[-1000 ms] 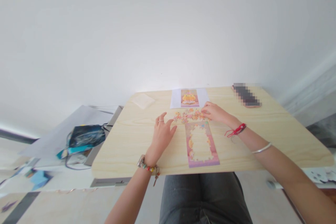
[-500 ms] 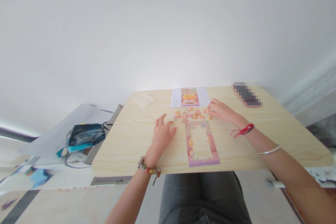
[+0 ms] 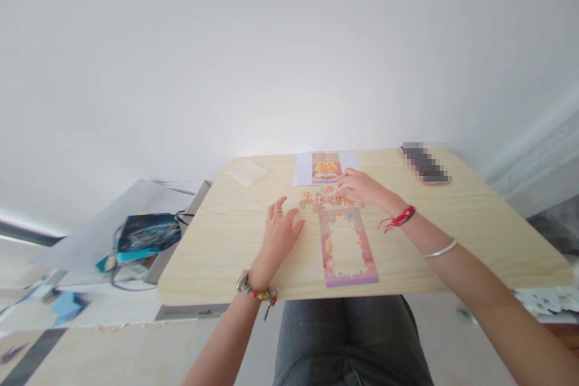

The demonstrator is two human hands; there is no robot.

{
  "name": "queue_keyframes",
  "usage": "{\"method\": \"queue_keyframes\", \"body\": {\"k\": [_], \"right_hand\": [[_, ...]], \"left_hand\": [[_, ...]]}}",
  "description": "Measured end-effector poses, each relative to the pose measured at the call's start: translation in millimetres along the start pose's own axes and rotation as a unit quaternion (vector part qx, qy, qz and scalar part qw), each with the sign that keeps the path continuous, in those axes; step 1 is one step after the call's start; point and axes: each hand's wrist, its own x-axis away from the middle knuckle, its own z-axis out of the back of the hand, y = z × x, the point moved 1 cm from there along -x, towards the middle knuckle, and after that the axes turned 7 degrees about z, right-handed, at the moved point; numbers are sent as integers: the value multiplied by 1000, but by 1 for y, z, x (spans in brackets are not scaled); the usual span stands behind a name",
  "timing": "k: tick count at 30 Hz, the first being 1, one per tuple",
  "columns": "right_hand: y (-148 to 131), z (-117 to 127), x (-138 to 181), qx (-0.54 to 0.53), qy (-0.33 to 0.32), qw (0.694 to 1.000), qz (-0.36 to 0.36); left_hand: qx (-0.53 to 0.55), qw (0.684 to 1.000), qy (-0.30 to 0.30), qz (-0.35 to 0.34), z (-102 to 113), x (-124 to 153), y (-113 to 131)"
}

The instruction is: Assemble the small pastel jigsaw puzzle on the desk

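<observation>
My left hand [image 3: 281,230] rests on the table with its fingers apart, holding nothing, left of a heap of loose jigsaw pieces [image 3: 323,199]. Over the right part of that heap is my right hand [image 3: 359,186], its fingers bent and drawn together at the tips. Whether a piece is between them is too small to make out. Nearer to me lies a partly assembled jigsaw puzzle [image 3: 329,281]: a pink and purple border around bare tabletop. Behind the heap, a white sheet [image 3: 303,170] bears a printed picture of a yellow figure [image 3: 326,167].
A phone [image 3: 425,164], partly pixelated, lies at the table's back right. A pale, flat packet [image 3: 246,172] is at the back left. The wooden table [image 3: 217,235] meets a white wall [image 3: 271,60]. Left of it, a dark bag [image 3: 147,232] with cables sits lower down.
My right hand has moved left, from the right edge of the heap to above its right part, near the picture sheet. My left hand has stayed in place.
</observation>
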Motion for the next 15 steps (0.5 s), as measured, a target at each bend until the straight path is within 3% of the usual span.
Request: {"method": "queue_keyframes", "body": {"k": [6, 15], "right_hand": [[-5, -17, -44, 5, -27, 993, 113], [-1, -26, -55, 15, -86, 989, 122]], "left_hand": [[-3, 1000, 1, -3, 1, 1, 0], [-8, 1000, 3, 0, 2, 4, -2]]}}
